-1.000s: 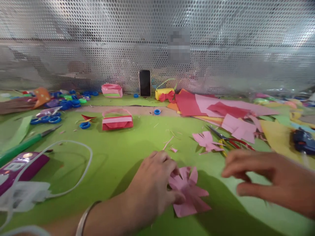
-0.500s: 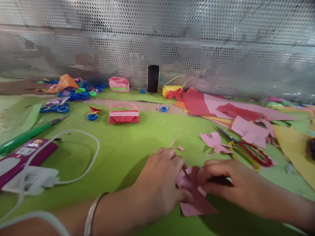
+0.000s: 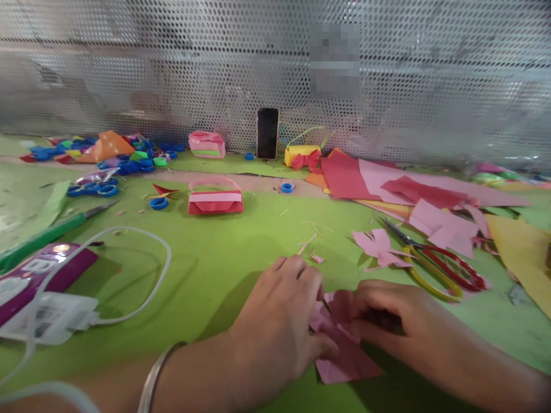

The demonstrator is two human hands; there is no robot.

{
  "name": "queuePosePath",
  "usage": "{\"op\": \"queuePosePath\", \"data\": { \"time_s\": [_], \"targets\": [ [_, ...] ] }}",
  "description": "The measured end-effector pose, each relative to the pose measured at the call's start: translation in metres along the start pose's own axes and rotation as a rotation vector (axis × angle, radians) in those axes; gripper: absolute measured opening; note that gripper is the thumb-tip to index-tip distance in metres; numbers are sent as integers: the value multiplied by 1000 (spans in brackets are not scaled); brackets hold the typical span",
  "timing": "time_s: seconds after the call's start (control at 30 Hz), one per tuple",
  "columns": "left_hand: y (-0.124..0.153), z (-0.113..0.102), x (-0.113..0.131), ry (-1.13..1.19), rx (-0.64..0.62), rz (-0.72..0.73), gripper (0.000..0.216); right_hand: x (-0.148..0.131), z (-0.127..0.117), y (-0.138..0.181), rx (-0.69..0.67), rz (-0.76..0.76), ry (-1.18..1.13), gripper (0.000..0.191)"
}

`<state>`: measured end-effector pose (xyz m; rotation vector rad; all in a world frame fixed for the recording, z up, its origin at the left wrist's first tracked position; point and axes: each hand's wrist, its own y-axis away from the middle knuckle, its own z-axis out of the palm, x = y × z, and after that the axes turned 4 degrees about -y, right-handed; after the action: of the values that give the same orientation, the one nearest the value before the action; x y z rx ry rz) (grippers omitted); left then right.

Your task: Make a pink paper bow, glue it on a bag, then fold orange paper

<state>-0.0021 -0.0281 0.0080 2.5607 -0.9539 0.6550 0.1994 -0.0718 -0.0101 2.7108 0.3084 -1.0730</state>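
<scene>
A piece of pink paper (image 3: 346, 362), cut and partly folded, lies on the green table between my hands. My left hand (image 3: 286, 321) rests over its left side, with the thumb on the paper and the fingers curled at its edge. From the right, my right hand (image 3: 387, 315) pinches an upper flap of the same sheet between thumb and bent fingers. Beyond them lie a pink paper bow cutout (image 3: 379, 246) and scissors (image 3: 430, 264) with red and yellow handles.
Paper purses in red (image 3: 216, 202), pink (image 3: 206, 144) and yellow (image 3: 297, 155) stand farther back, near an upright phone (image 3: 267, 133). Coloured paper sheets (image 3: 344, 176) lie at right. A green-handled tool (image 3: 47, 238), white cable (image 3: 166, 267) and white adapter (image 3: 55, 321) lie at left.
My right fingers have shifted slightly on the paper flap. Another person's arm at the far left has left the view. The camera view has moved a little.
</scene>
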Motion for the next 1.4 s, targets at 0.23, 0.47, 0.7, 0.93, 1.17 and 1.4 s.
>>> {"op": "queuePosePath", "data": {
  "time_s": [0.23,0.47,0.7,0.93,1.17,1.4],
  "targets": [
    [1,-1,1,-43,18,90,31,0,2,2,-23,37,5,12],
    [1,-1,2,-97,26,170,19,0,5,0,-15,17,-2,10],
    [-1,-2,1,-82,5,170,19,-1,4,0,-31,55,-55,11],
    [1,1,-2,-53,19,175,25,-1,5,1,27,7,46,8],
    [1,5,-5,-48,30,167,29,3,7,9,44,-221,177,19],
    [2,7,-4,-23,57,174,28,-3,5,11,72,-391,232,28]
  ]
}}
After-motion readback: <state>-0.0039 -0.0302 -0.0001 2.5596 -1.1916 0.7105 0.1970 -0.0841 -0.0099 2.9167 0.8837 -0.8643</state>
